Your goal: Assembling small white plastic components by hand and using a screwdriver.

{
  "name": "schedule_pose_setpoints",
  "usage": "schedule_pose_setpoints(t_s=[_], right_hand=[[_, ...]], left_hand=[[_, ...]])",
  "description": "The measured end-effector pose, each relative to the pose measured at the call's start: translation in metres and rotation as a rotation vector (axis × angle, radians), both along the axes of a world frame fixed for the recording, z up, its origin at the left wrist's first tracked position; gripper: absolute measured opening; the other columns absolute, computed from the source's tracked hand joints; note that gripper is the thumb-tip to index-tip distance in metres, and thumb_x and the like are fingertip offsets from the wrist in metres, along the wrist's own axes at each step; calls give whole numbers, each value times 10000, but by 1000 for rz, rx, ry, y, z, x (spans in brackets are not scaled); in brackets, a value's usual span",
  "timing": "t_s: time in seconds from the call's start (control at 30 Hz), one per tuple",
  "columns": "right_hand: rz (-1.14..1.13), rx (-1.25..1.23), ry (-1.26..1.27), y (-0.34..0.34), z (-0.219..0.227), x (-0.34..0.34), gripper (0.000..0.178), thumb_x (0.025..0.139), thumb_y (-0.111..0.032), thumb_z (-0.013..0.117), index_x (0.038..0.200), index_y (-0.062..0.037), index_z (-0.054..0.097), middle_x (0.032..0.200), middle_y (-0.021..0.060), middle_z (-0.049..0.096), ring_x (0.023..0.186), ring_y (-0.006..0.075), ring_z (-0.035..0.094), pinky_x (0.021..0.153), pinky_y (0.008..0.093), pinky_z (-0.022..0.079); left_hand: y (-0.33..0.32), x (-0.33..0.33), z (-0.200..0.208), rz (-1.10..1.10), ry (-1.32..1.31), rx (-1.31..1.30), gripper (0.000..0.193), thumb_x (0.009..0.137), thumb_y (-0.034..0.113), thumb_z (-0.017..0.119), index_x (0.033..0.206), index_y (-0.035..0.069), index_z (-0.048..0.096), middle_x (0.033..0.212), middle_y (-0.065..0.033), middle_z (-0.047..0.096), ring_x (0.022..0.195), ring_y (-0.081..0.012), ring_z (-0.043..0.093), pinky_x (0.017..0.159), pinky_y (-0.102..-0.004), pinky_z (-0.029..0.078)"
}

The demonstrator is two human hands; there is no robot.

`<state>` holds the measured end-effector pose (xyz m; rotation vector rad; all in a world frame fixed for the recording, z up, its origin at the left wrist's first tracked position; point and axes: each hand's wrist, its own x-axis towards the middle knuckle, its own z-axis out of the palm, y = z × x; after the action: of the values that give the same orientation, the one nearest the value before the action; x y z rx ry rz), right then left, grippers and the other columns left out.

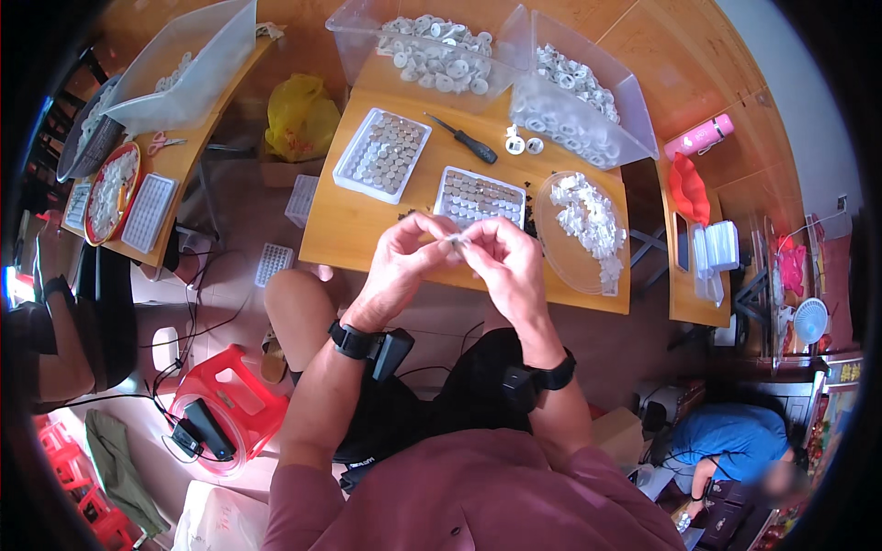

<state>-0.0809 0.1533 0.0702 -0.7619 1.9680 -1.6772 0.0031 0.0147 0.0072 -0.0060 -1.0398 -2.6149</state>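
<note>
My left hand and my right hand meet above the table's near edge, fingertips pinched together. Between them is a small whitish piece, mostly covered by the fingers, its kind too small to tell. Just beyond the fingers lies a white tray with rows of small round silvery discs. A larger white tray of similar discs sits farther left. To the right, a clear round dish bears a heap of small white plastic pieces.
On the wooden table lies a black-handled screwdriver near two white round parts. Clear bins of white parts stand at the back. A red stool is at lower left; people sit at far left and lower right.
</note>
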Motion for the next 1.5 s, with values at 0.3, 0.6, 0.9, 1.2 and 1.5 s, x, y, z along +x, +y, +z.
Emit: schedule_pose_setpoints(t_s=[0.3,0.6,0.9,1.2,1.5], right_hand=[[13,2,-44,24,6,-4,29,859,0,690,886,8,689,880,13,644,793,92,639,723,244,518],[74,-17,-126,22,7,-15,53,849,-12,712,900,-7,700,840,12,655,726,80,621,674,227,492],[-285,319,365,4,-4,-55,116,843,-124,701,913,-36,727,703,64,670,655,128,635,618,272,484],[-290,611,478,-16,-10,-52,90,812,-178,721,861,-107,745,771,68,723,742,246,705,679,365,529],[-237,506,490,-13,-7,-47,116,815,-156,721,896,-77,744,810,101,728,707,246,696,647,352,522]], left_hand=[[1,0,-3,-293,-48,71,101,931,85,682,982,31,614,1115,-105,654,1049,-205,647,922,-363,566],[-2,-1,2,-315,-35,132,127,948,92,660,1057,40,621,1066,-79,662,1016,-222,670,887,-336,560],[-18,-5,0,-28,35,271,351,987,97,580,1318,-11,532,1206,-225,634,1055,-304,667,947,-324,556],[-22,-10,-1,25,5,282,347,989,89,573,1304,-53,542,1253,-216,623,1091,-274,658,980,-311,534],[-22,-7,-1,-5,9,285,306,990,144,593,1242,-28,587,1157,-135,669,1077,-283,669,975,-339,540]])
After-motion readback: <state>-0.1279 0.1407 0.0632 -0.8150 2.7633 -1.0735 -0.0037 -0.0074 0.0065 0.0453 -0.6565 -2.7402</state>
